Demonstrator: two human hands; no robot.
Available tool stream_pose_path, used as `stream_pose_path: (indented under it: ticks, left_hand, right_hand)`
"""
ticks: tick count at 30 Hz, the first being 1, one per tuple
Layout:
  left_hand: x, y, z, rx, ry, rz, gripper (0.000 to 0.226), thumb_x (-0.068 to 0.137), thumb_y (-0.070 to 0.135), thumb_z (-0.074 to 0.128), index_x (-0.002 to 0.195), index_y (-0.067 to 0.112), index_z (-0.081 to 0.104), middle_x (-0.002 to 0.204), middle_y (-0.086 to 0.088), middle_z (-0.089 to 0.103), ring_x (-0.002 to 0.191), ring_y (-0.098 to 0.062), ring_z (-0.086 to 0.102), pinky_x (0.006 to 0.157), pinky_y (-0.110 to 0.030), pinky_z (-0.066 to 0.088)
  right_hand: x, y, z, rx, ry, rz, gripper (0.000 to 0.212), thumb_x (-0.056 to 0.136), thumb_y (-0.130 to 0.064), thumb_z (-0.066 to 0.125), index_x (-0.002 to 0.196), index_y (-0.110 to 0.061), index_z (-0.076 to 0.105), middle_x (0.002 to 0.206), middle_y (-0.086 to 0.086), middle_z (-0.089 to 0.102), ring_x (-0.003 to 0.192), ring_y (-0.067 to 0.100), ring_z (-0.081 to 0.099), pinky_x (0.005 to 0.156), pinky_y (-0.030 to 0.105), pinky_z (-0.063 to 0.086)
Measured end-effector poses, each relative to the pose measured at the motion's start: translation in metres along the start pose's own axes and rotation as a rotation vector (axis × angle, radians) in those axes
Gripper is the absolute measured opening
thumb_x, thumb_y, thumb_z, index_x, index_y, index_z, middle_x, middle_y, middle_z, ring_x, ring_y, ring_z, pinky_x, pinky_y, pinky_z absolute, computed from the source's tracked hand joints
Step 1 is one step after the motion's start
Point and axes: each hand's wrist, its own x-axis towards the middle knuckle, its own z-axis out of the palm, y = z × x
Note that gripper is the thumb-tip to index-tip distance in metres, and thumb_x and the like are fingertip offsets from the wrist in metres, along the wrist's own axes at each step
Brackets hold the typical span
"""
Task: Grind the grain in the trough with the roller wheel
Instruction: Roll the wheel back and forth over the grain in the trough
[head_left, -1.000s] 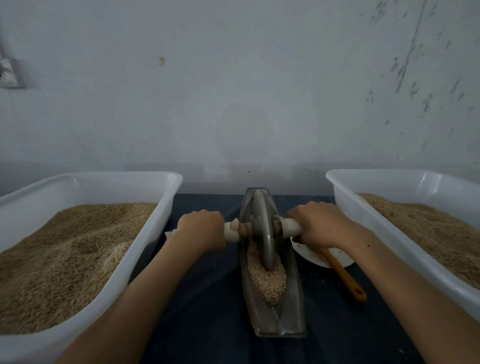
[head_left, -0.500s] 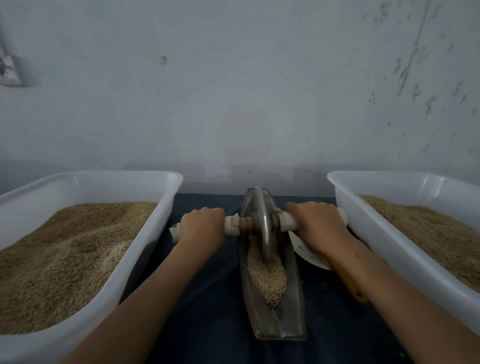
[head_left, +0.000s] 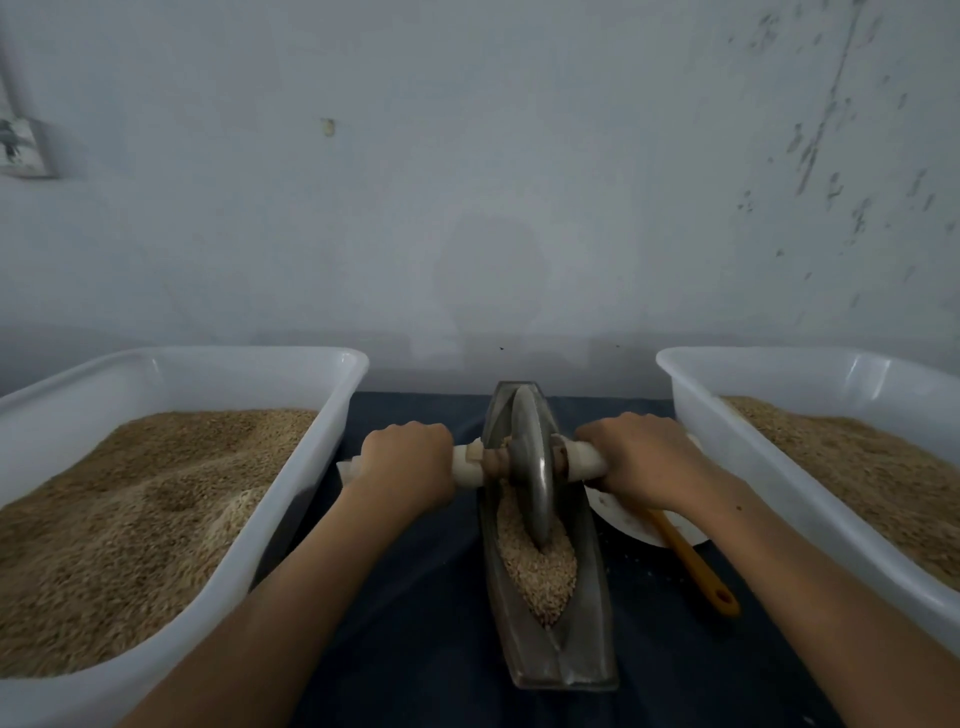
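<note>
Running lengthwise from the lower centre of the frame toward the wall, the boat-shaped grey metal trough holds tan grain. Standing upright in it, the steel roller wheel is held crosswise by its white axle handle, gripped by the left hand and right hand.

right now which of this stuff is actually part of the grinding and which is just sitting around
In use:
roller wheel, standing in the trough
trough
grain in the trough
left hand and right hand, each gripping an end of the wheel's handle

Lying about:
left tub of grain
right tub of grain
white plate
orange-handled utensil resting on the plate
</note>
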Motion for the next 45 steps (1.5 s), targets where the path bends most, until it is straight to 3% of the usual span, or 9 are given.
stream_pose_path:
  ticks: [5, 11, 17, 23, 28, 31, 34, 39, 45]
  left_hand:
    - [-0.003, 0.006, 0.006, -0.008, 0.207, -0.026, 0.017, 0.091, 0.027, 0.054, 0.105, 0.018, 0.051, 0.100, -0.002, 0.061, 0.090, -0.020, 0.059, 0.069, -0.029, 0.038]
    - [-0.003, 0.004, 0.002, 0.030, 0.124, -0.019, 0.017, 0.089, 0.025, 0.057, 0.104, 0.017, 0.057, 0.096, -0.001, 0.061, 0.086, -0.018, 0.058, 0.070, -0.029, 0.039]
    - [-0.003, -0.001, -0.006, 0.018, -0.124, -0.001, 0.034, 0.081, 0.034, 0.067, 0.108, 0.017, 0.056, 0.082, 0.003, 0.050, 0.079, -0.016, 0.051, 0.072, -0.030, 0.041]
    - [-0.001, -0.001, 0.001, -0.028, 0.041, -0.003, 0.020, 0.087, 0.027, 0.059, 0.105, 0.017, 0.057, 0.094, 0.000, 0.060, 0.085, -0.017, 0.057, 0.073, -0.029, 0.041]
    - [-0.004, 0.002, 0.006, -0.071, 0.191, -0.004, 0.016, 0.090, 0.031, 0.056, 0.101, 0.019, 0.052, 0.096, -0.001, 0.061, 0.083, -0.017, 0.055, 0.072, -0.030, 0.041]
    - [-0.004, 0.001, 0.006, -0.064, 0.169, -0.006, 0.016, 0.090, 0.030, 0.056, 0.101, 0.019, 0.054, 0.095, 0.000, 0.061, 0.081, -0.016, 0.054, 0.071, -0.029, 0.040]
    - [-0.003, 0.000, 0.003, -0.031, 0.068, -0.001, 0.017, 0.088, 0.028, 0.058, 0.102, 0.017, 0.058, 0.088, 0.001, 0.057, 0.079, -0.016, 0.054, 0.072, -0.029, 0.042]
    - [-0.001, -0.001, -0.004, 0.018, -0.072, 0.014, 0.027, 0.083, 0.032, 0.065, 0.103, 0.017, 0.056, 0.074, 0.004, 0.046, 0.077, -0.015, 0.052, 0.072, -0.029, 0.043]
    - [0.002, -0.002, 0.004, -0.028, 0.028, 0.003, 0.014, 0.086, 0.027, 0.060, 0.095, 0.018, 0.054, 0.083, 0.003, 0.055, 0.079, -0.016, 0.054, 0.070, -0.029, 0.041]
  right_hand:
    - [0.002, -0.002, 0.017, -0.015, 0.239, 0.050, 0.006, 0.091, -0.026, 0.052, 0.097, -0.026, 0.050, 0.093, -0.004, 0.064, 0.087, 0.022, 0.061, 0.065, 0.031, 0.034]
    - [0.000, 0.001, 0.005, 0.019, 0.068, 0.016, 0.007, 0.088, -0.029, 0.056, 0.088, -0.029, 0.049, 0.092, -0.003, 0.064, 0.087, 0.021, 0.061, 0.068, 0.033, 0.042]
    - [-0.003, 0.000, -0.013, 0.017, -0.184, -0.022, 0.025, 0.084, -0.032, 0.067, 0.107, -0.031, 0.060, 0.099, -0.004, 0.065, 0.089, 0.015, 0.061, 0.066, 0.027, 0.040]
    - [-0.002, -0.002, -0.001, 0.002, 0.035, 0.006, 0.011, 0.088, -0.030, 0.058, 0.088, -0.032, 0.047, 0.095, -0.003, 0.065, 0.084, 0.018, 0.060, 0.066, 0.030, 0.037]
    - [0.001, -0.004, 0.013, -0.060, 0.246, 0.031, 0.011, 0.091, -0.024, 0.052, 0.102, -0.026, 0.050, 0.095, -0.003, 0.064, 0.088, 0.021, 0.061, 0.064, 0.031, 0.032]
    - [0.001, -0.003, 0.012, -0.058, 0.237, 0.015, 0.008, 0.090, -0.025, 0.054, 0.095, -0.026, 0.048, 0.093, -0.003, 0.064, 0.086, 0.020, 0.060, 0.064, 0.030, 0.032]
    - [0.000, 0.000, 0.003, -0.019, 0.075, -0.004, 0.010, 0.087, -0.027, 0.057, 0.088, -0.030, 0.048, 0.095, -0.003, 0.064, 0.085, 0.019, 0.060, 0.065, 0.030, 0.035]
    - [-0.003, 0.002, -0.011, 0.048, -0.186, -0.026, 0.025, 0.083, -0.033, 0.068, 0.107, -0.033, 0.061, 0.099, -0.006, 0.065, 0.086, 0.013, 0.059, 0.061, 0.026, 0.037]
    - [-0.001, -0.002, 0.000, 0.010, 0.038, 0.009, 0.009, 0.087, -0.030, 0.060, 0.093, -0.031, 0.053, 0.096, -0.004, 0.065, 0.087, 0.019, 0.061, 0.066, 0.031, 0.039]
